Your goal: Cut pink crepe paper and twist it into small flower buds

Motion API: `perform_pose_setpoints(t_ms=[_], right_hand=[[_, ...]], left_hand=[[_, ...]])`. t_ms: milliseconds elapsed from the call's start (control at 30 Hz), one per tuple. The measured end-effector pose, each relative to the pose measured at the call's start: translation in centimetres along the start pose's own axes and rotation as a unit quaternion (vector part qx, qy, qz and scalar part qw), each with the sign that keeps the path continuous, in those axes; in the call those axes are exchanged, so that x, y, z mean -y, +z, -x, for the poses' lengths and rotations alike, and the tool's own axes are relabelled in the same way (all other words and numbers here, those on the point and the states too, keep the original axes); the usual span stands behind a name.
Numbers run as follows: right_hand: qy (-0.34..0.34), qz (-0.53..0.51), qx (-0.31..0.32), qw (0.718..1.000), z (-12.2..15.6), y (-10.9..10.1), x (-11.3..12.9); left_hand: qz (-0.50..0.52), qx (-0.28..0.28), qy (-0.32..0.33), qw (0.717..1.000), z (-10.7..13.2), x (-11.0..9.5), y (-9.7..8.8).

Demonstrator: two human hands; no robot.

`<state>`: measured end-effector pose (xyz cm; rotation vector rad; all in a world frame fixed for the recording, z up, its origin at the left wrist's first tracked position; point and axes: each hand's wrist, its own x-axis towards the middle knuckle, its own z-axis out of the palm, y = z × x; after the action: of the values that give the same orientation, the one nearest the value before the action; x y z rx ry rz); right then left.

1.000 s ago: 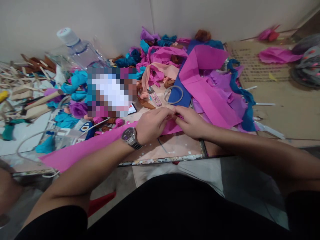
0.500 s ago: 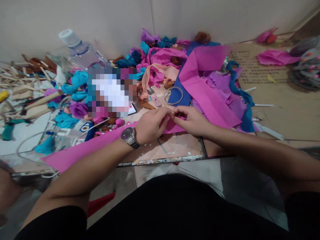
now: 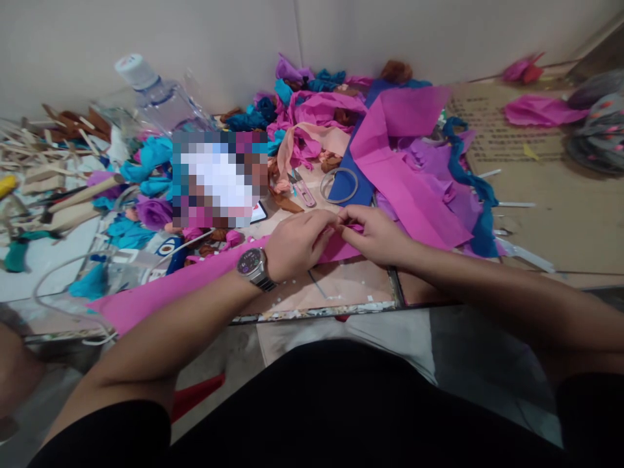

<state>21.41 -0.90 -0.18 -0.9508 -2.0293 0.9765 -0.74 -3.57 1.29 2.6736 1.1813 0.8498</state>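
A long strip of pink crepe paper point(image 3: 160, 290) runs from the left along the table's front edge up to my hands. My left hand point(image 3: 301, 244), below a wristwatch point(image 3: 251, 261), pinches its gathered end. Fingertips of my right hand point(image 3: 373, 233) meet those of the left and pinch the same paper, whose folds are partly hidden between the fingers. Just beyond the hands lie pink-handled thread snips point(image 3: 305, 192) and a roll of clear tape point(image 3: 338, 186), the roll partly on blue paper point(image 3: 358, 166).
A wide pink paper sheet point(image 3: 414, 188) lies right of my hands. Paper flowers, a plastic bottle point(image 3: 170, 107) and wooden sticks point(image 3: 29, 156) crowd the back and left. Cardboard point(image 3: 536, 214) covers the right side. A cable point(image 3: 36, 286) loops at the left.
Almost nothing differs. The fingers shift slightly at the pinched paper, and the strip's left end has moved a little to the right.
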Motion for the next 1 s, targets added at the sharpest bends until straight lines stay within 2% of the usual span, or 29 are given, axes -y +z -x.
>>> perform_pose_setpoints(t_ms=[267, 567, 800, 1000], right_hand=[[-0.013, 0.036, -0.01, 0.999, -0.4, -0.5, -0.1], [-0.02, 0.0, -0.001, 1.0, 0.1, -0.6, 0.3], [-0.035, 0.023, -0.021, 0.999, 0.1, -0.5, 0.1], [-0.081, 0.037, -0.003, 0.996, 0.2, -0.5, 0.1]], left_hand=[[0.002, 0.023, -0.081, 0.996, -0.4, 0.3, -0.7], [0.057, 0.033, -0.071, 0.995, -0.4, 0.3, -0.8], [0.111, 0.106, -0.122, 0.981, -0.8, 0.3, -1.6], [0.179, 0.114, -0.137, 0.968, -1.1, 0.5, -1.9]])
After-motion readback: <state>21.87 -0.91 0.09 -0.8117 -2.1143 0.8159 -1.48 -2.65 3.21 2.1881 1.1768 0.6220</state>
